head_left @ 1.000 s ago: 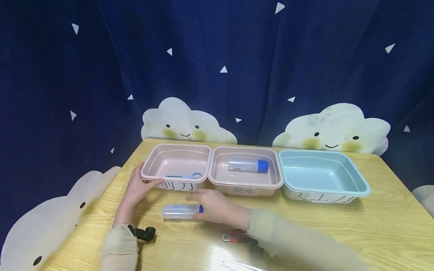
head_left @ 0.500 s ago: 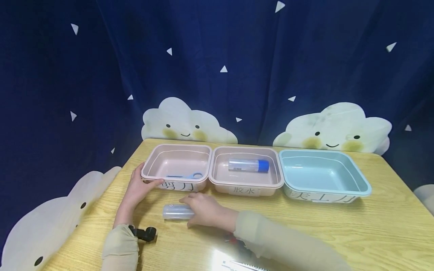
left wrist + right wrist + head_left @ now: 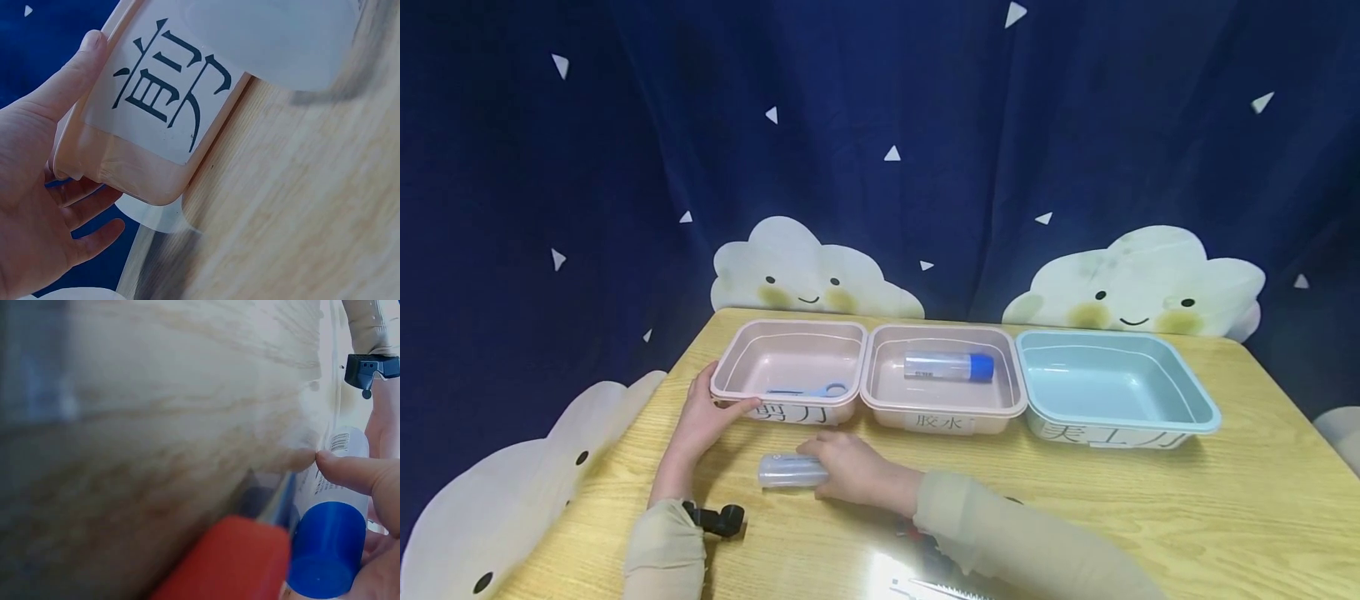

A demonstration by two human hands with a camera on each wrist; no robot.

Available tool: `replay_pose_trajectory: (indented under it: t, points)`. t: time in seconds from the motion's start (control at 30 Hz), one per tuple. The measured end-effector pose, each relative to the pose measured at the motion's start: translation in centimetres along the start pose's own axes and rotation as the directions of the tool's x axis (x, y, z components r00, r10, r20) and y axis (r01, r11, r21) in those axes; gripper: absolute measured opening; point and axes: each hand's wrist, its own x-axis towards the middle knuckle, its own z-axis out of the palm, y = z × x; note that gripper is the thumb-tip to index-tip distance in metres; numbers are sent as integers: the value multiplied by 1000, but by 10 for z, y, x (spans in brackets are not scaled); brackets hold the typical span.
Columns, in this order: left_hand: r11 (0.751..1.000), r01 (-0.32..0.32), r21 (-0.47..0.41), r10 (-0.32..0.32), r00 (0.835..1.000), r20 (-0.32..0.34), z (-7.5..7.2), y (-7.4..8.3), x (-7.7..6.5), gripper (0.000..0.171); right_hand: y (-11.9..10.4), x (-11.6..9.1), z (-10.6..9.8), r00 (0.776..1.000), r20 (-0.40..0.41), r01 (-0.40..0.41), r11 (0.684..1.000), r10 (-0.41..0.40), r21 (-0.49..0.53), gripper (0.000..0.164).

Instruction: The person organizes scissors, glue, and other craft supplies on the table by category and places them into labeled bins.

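My left hand holds the near left corner of the left pink bin, thumb on the front rim and the other fingers round the side. Inside this bin lie light blue scissors. In front of the bins, my right hand grips a clear glue bottle lying on the table. Its blue cap shows in the right wrist view but is hidden by the hand in the head view. A red utility knife lies close by, mostly covered by the right sleeve in the head view.
A second glue bottle lies in the middle pink bin. To its right stands a light blue bin. All three bins carry front labels. A toothed metal object lies at the near edge, partly out of view. A curtain hangs behind.
My right hand has shifted a little left along the glue bottle and now covers its cap. More of the utility knife is hidden by the sleeve. The left hand stays put.
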Motion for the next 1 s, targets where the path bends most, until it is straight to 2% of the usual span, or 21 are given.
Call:
replay_pose_trajectory:
  t: [0.23,0.43,0.63,0.8,1.0]
  points:
    - [1000,9,14,-9,1000,3,0,0,-2,106,3,-4,0,999,-27,36,998,-34,59,56]
    - [1000,6,6,-6,1000,-1,1,0,0,105,4,-8,-11,999,-37,39,997,-36,72,57]
    - [1000,6,7,-6,1000,-2,0,1,0,104,6,-15,-22,998,-44,47,997,-44,66,54]
    - [1000,9,7,-9,1000,-1,1,1,0,105,9,-24,-33,996,-83,39,997,-33,63,54]
    - [1000,12,0,-12,1000,-1,1,0,1,105,15,-32,-48,990,-133,43,999,-41,11,54]
